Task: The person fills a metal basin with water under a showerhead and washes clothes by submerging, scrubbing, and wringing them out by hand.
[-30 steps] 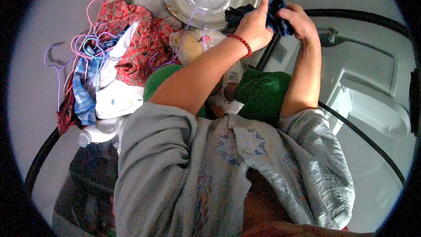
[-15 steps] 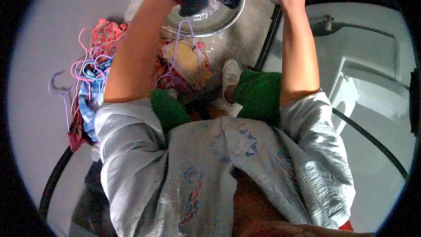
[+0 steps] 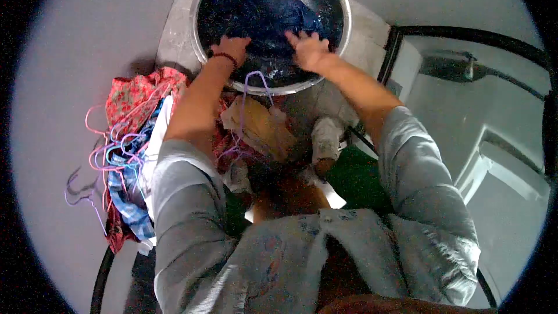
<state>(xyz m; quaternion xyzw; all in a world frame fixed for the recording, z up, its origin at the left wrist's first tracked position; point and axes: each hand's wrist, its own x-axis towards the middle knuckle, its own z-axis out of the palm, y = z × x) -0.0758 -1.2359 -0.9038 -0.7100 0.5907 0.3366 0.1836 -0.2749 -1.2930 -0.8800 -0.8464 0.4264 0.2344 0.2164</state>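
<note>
A large round metal basin (image 3: 347, 29) at the top centre holds water and a dark blue cloth (image 3: 256, 14) spread through it. My left hand (image 3: 232, 47), with a dark red bead bracelet at the wrist, reaches over the basin's near left part, fingers apart at the edge of the cloth. To its right, my right hand (image 3: 309, 49) has its fingers spread over the near right part of the cloth. Neither hand is closed round the fabric. Just below the basin's near rim, a purple hanger (image 3: 244, 104) stands over a yellowish cloth (image 3: 258, 128).
Clothes with pink, blue and purple hangers (image 3: 122, 157) lie at the left, among them a red patterned garment (image 3: 131, 104) and a blue checked one (image 3: 129, 209). At the right, a white basin unit (image 3: 500, 116) lies beyond a black edge. My shoes (image 3: 326, 139) are below the metal basin.
The dark cloth, held up by both hands before, is now down in the basin's water. Both hands have let go and spread their fingers. The view has shifted, showing more of the basin.
</note>
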